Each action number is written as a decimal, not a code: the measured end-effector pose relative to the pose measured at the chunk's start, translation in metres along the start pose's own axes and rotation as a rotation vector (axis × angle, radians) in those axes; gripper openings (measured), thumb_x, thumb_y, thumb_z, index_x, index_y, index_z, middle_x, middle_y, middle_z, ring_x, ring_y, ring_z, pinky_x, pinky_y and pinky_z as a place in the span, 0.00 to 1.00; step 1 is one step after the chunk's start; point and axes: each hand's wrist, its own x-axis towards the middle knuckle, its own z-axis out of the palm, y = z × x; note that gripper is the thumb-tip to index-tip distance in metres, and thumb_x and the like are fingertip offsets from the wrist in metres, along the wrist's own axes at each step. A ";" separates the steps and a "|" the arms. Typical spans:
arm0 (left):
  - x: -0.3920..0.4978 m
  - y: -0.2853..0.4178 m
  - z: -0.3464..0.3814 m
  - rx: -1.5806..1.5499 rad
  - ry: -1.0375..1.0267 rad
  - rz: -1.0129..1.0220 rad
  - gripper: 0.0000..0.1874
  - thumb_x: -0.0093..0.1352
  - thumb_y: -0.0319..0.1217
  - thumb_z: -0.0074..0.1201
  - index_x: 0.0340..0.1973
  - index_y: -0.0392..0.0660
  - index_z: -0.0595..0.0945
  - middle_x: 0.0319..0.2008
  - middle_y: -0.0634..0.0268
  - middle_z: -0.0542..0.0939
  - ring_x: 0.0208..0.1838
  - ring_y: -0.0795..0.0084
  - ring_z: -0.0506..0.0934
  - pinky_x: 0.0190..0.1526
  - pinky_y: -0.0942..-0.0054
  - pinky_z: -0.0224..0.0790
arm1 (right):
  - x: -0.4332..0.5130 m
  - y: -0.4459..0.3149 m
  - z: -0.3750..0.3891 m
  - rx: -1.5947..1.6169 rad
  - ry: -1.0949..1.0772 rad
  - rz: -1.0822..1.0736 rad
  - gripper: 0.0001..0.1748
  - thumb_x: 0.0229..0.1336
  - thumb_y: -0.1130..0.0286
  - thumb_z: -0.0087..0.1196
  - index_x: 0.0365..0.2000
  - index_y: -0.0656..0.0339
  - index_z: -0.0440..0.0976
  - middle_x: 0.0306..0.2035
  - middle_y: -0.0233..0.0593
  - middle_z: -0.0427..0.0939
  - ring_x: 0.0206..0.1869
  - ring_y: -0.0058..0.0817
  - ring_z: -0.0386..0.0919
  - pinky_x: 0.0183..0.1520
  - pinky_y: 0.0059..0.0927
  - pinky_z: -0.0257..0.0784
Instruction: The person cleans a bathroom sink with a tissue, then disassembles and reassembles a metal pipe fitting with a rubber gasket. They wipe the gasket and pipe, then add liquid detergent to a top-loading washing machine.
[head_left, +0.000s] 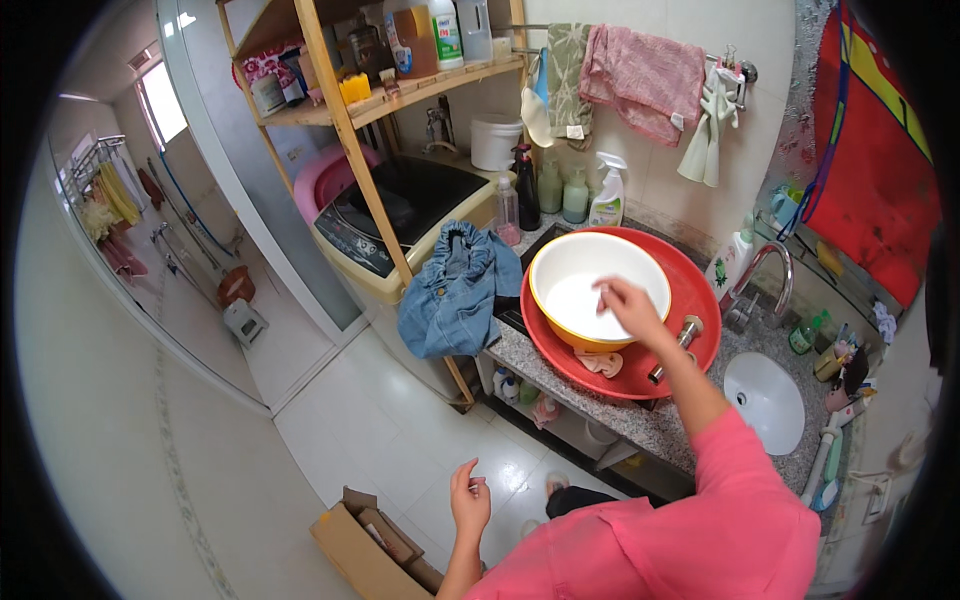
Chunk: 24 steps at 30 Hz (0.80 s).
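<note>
My right hand (631, 309) reaches over a basin (555, 259) that is white inside and yellow outside. Its fingers are curled, and I see nothing clearly held in them. The basin sits in a wide red plastic basin (697, 300) on the granite counter. Beside it in the red basin lie a metal drain fitting (677, 346) and a pale crumpled cloth (599, 363). My left hand (471, 495) hangs empty above the tiled floor with loosely bent fingers. Denim clothing (461, 292) lies to the left, draped between the washing machine (375, 217) and the counter's end.
Pump bottles (527, 187) and a spray bottle (608, 191) stand behind the red basin. A curved faucet (772, 270) and a white sink (763, 403) are at right. A wooden shelf (435, 90) rises over the washer. A cardboard box (367, 555) stands on the floor.
</note>
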 end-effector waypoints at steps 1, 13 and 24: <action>0.003 -0.003 0.002 -0.007 0.008 -0.025 0.24 0.60 0.15 0.45 0.53 0.44 0.75 0.53 0.55 0.71 0.38 0.73 0.78 0.36 0.79 0.71 | 0.029 0.009 -0.005 -0.046 0.014 -0.063 0.12 0.62 0.71 0.46 0.44 0.62 0.74 0.24 0.35 0.77 0.29 0.22 0.76 0.36 0.26 0.71; 0.102 -0.034 -0.014 0.177 0.158 -0.232 0.25 0.58 0.14 0.45 0.51 0.41 0.75 0.51 0.55 0.71 0.35 0.69 0.78 0.36 0.76 0.72 | 0.350 0.192 -0.015 -0.773 0.109 0.229 0.34 0.51 0.72 0.48 0.62 0.49 0.59 0.63 0.47 0.61 0.59 0.46 0.67 0.58 0.42 0.67; 0.182 -0.041 -0.037 0.232 0.178 -0.291 0.24 0.57 0.14 0.46 0.50 0.40 0.76 0.50 0.53 0.72 0.36 0.66 0.77 0.39 0.74 0.73 | 0.414 0.231 -0.017 -0.975 -0.132 0.054 0.25 0.47 0.79 0.57 0.49 0.51 0.71 0.49 0.49 0.68 0.52 0.49 0.70 0.53 0.42 0.69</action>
